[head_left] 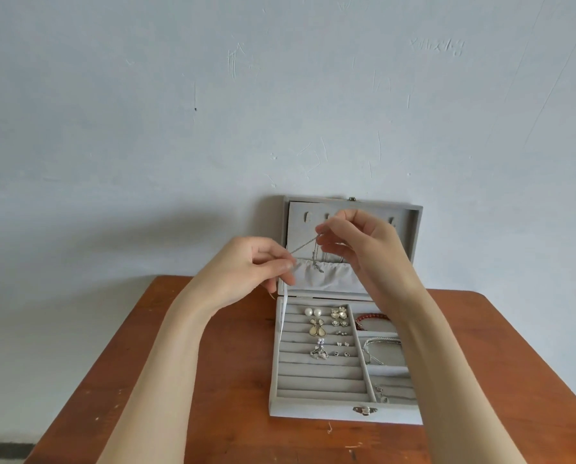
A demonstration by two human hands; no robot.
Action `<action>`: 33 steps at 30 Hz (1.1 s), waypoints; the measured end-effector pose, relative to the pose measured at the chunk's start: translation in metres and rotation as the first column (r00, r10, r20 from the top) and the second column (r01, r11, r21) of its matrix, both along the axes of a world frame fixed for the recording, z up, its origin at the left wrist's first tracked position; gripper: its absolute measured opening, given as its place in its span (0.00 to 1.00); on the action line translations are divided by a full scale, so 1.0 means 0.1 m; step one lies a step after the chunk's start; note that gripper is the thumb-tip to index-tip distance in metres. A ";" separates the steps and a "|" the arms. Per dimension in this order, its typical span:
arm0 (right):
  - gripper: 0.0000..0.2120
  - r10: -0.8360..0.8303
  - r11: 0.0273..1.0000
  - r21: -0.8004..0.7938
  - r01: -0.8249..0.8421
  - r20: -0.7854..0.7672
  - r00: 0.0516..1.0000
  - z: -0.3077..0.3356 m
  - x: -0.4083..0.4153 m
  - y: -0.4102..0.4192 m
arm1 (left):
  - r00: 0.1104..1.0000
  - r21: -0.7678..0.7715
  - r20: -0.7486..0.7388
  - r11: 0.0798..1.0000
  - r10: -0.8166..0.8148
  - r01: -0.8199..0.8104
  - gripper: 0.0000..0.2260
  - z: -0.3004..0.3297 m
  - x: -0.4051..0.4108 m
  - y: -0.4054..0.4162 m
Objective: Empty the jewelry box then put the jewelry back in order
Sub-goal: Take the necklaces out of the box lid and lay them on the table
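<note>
You are holding a thin silver necklace chain (305, 245) stretched between both hands in front of the raised lid (353, 209) of the grey jewelry box (323, 410), which is sitting open on the reddish wooden bench (213, 380); your left hand (246, 269) is pinching one end with its fingers (288, 264) closed tight on it, and your right hand (356, 242) is pinching the other end up near the row of hook slots, its remaining fingers spread loose. Judging by the filled tray, you are either lifting this chain off or hanging it back, and I cannot tell which. The next move is calling for a fine, steady pinch, since the chain is slack, slippery metal with a small pendant (318, 267) dangling over the soft gathered fabric pocket (326, 274). Below, pearl studs (313, 311) and drop earrings (316, 329) are sitting in the velvety ridged rows, with a red bead bracelet (371, 319) in a side compartment
</note>
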State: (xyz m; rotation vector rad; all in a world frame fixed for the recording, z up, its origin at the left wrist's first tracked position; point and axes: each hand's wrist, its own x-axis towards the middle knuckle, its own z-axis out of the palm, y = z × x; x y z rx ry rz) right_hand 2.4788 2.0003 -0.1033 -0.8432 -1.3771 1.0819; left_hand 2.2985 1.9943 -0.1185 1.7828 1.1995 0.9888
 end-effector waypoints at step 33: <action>0.05 0.319 0.894 -0.327 -0.305 -0.011 0.948 -0.24 0.16 0.04 | 0.891 -0.008 -0.393 0.967 0.230 -0.253 0.09 -0.02 -0.46 0.01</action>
